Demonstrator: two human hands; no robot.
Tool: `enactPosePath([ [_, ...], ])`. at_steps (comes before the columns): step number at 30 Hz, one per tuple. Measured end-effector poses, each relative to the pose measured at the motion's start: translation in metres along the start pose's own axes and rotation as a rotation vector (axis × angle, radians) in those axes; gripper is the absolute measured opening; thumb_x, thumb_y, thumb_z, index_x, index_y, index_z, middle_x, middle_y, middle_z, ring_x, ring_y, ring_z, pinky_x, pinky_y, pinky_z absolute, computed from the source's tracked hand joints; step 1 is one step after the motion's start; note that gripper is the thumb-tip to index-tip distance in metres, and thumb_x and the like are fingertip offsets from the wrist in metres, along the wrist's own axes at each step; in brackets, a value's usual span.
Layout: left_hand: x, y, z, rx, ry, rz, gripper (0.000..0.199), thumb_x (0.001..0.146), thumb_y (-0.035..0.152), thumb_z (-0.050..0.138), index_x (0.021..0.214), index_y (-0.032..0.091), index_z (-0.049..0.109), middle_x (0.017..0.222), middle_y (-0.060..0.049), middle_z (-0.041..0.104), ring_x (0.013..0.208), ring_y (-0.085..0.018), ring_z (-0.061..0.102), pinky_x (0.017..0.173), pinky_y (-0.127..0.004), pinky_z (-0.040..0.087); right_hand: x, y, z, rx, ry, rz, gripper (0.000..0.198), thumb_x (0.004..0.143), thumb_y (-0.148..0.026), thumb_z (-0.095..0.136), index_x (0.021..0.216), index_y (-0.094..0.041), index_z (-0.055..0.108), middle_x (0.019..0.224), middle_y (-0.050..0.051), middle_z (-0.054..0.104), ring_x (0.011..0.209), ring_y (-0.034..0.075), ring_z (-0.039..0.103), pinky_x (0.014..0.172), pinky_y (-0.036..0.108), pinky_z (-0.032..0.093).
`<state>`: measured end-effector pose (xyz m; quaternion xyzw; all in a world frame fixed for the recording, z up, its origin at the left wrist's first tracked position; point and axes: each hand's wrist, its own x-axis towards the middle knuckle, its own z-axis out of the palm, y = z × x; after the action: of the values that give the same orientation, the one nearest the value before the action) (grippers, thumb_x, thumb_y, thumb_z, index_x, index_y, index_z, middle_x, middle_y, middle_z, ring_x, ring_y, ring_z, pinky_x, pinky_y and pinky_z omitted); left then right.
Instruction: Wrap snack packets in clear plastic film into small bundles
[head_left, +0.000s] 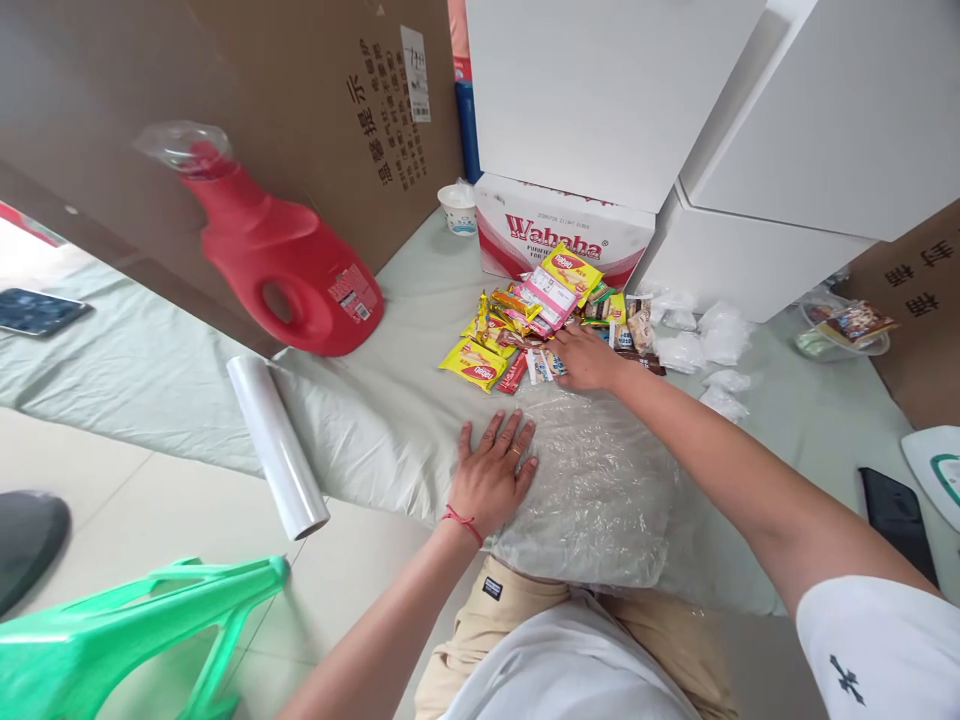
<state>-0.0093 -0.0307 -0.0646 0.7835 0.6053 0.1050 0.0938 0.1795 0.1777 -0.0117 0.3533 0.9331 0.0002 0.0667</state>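
My left hand [491,475] lies flat with fingers spread on the green cloth, at the left edge of a clear plastic sheet [600,480]. A ring and a red string bracelet show on it. My right hand [585,358] reaches onto a heap of wrapped snacks, its fingers stretched over the packets; the fingertips are partly lost among them. In the heap are a yellow wafer packet [474,364], a second yellow packet [571,270], a pink packet [549,298], a red packet [513,373] and small white sachets [545,365] beside the fingers.
Behind the heap stands a white-and-red carton [562,225] under white boxes [577,90]. Knotted clear bags [724,335] and a plastic tub [844,325] lie right. Leftward are a red jug [292,260], a film roll [277,450], a paper cup [459,208] and a green stool [112,625].
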Motion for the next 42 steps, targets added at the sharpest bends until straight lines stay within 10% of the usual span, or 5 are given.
enactPosePath([
  [13,-0.001,-0.001,0.003,-0.009,0.016,-0.003,0.054,0.106,0.046,0.030,0.158,0.032,0.039,0.166,-0.003,0.036,0.155,-0.029,0.030,0.126,-0.067,0.010,-0.116,-0.023,-0.050,0.185,-0.081,0.239,0.035,0.079,-0.038,0.072,0.104,-0.014,0.065,0.100,0.014,0.065,0.097,0.031,0.056,0.082,0.036,0.042],
  [18,-0.001,-0.001,0.004,0.018,0.004,-0.005,0.055,0.107,0.045,0.025,0.159,0.031,0.037,0.167,-0.002,0.033,0.156,-0.028,0.028,0.126,-0.066,0.010,-0.154,-0.074,-0.016,0.309,-0.200,0.195,0.035,0.078,-0.035,0.077,0.105,-0.016,0.067,0.104,0.013,0.066,0.099,0.031,0.056,0.085,0.039,0.044],
  [25,-0.001,-0.001,0.004,0.036,-0.007,-0.009,0.057,0.106,0.049,0.029,0.159,0.032,0.037,0.166,-0.003,0.034,0.156,-0.029,0.028,0.126,-0.066,0.010,-0.180,-0.079,0.030,0.542,0.045,0.251,0.072,0.078,-0.035,0.083,0.142,-0.021,0.054,0.140,0.013,0.058,0.129,0.032,0.045,0.108,0.046,0.040],
  [42,0.000,0.001,0.001,0.018,0.001,-0.011,0.056,0.105,0.047,0.032,0.158,0.031,0.039,0.165,-0.005,0.037,0.155,-0.030,0.031,0.125,-0.067,0.011,-0.152,-0.091,0.005,0.399,-0.132,0.353,0.038,0.080,-0.039,0.080,0.110,-0.020,0.066,0.112,0.014,0.064,0.113,0.035,0.051,0.087,0.041,0.043],
])
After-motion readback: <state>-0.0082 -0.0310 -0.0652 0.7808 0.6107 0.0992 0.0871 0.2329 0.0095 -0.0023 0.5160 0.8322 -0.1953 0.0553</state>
